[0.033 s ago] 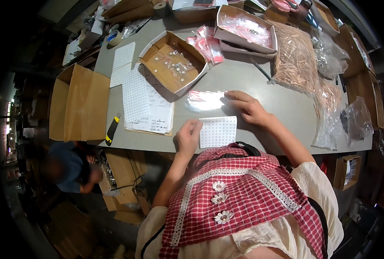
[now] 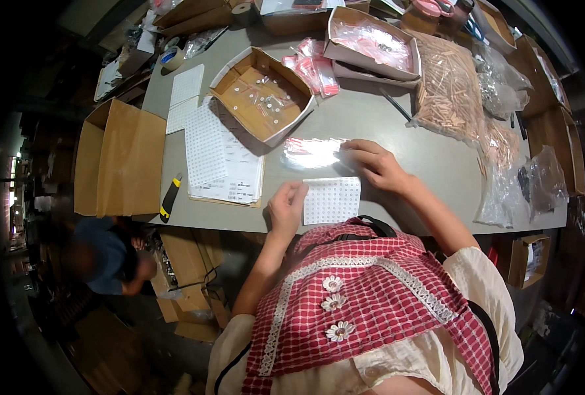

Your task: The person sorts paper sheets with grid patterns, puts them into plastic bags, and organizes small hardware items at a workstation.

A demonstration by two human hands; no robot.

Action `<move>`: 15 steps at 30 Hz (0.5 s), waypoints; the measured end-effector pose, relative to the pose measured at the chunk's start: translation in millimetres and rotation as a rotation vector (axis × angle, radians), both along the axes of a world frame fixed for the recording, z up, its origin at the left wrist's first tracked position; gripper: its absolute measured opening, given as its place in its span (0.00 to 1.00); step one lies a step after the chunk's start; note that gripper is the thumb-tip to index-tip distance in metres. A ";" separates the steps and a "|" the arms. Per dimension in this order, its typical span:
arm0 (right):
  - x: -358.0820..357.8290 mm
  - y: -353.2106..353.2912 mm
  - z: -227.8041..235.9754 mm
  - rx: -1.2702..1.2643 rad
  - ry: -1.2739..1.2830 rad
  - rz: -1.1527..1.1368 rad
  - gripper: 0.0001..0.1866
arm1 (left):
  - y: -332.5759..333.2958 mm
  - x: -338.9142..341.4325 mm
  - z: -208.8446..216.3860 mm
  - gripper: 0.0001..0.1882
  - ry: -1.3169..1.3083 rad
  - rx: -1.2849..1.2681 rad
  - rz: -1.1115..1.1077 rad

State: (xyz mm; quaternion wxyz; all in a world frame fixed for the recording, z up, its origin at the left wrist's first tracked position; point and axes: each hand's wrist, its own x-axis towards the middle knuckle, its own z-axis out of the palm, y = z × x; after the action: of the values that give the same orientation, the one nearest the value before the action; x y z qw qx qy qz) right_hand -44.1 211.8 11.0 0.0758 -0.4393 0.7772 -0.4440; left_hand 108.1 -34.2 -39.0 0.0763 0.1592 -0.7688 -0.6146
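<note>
On the grey table before me lies a white sheet of small round stickers. My left hand is closed at its upper left edge, thumb and fingers pressed together there. Just beyond the sheet is a shiny clear plastic bag with red marks, possibly several in a stack; glare hides the detail. The stretched-out fingers of my right hand rest on its right end. An open cardboard box behind the bag contains small clear packets with little round pieces.
Left are more sticker sheets, a yellow-black box cutter and a brown carton. At the back stands a box of clear bags. A bag of wooden pegs and a pen lie right. Another person is below left.
</note>
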 end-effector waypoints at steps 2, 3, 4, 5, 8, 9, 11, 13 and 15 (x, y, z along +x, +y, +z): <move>9.0 -4.1 9.1 -0.007 0.003 0.031 0.19 | 4.2 -1.4 6.7 0.07 -0.019 0.047 -0.004; 16.9 -6.1 14.3 0.035 0.022 0.031 0.22 | 7.3 -2.3 12.2 0.07 -0.013 0.100 0.013; 22.5 -6.6 7.9 0.056 0.030 0.015 0.26 | 9.8 -4.4 16.6 0.07 -0.004 0.151 0.027; 25.8 -5.4 2.9 0.056 -0.091 0.007 0.26 | 11.1 -6.0 17.4 0.07 0.001 0.194 0.013; 32.3 -5.8 -7.1 0.036 -0.372 -0.014 0.26 | 16.2 -10.1 22.9 0.08 0.037 0.325 -0.003; 33.8 -7.0 -8.8 0.017 -0.411 -0.026 0.25 | 22.9 -13.7 24.8 0.09 0.066 0.372 0.000; 36.1 -8.7 -12.9 -0.025 -0.425 -0.040 0.25 | 24.9 -17.2 25.8 0.09 0.075 0.397 -0.006; 37.3 -10.3 -15.1 -0.072 -0.375 -0.044 0.24 | 20.5 -17.5 22.0 0.09 0.034 0.356 -0.025; 38.5 -12.0 -10.5 -0.099 -0.594 -0.068 0.22 | 15.3 -16.6 19.8 0.08 -0.010 0.455 -0.011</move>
State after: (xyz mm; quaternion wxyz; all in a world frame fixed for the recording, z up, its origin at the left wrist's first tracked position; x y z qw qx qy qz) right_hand -5.6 199.8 0.5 0.2636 -0.2669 0.7128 -0.5926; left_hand 91.5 -18.9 -19.2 0.0316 0.1711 -0.6117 -0.7717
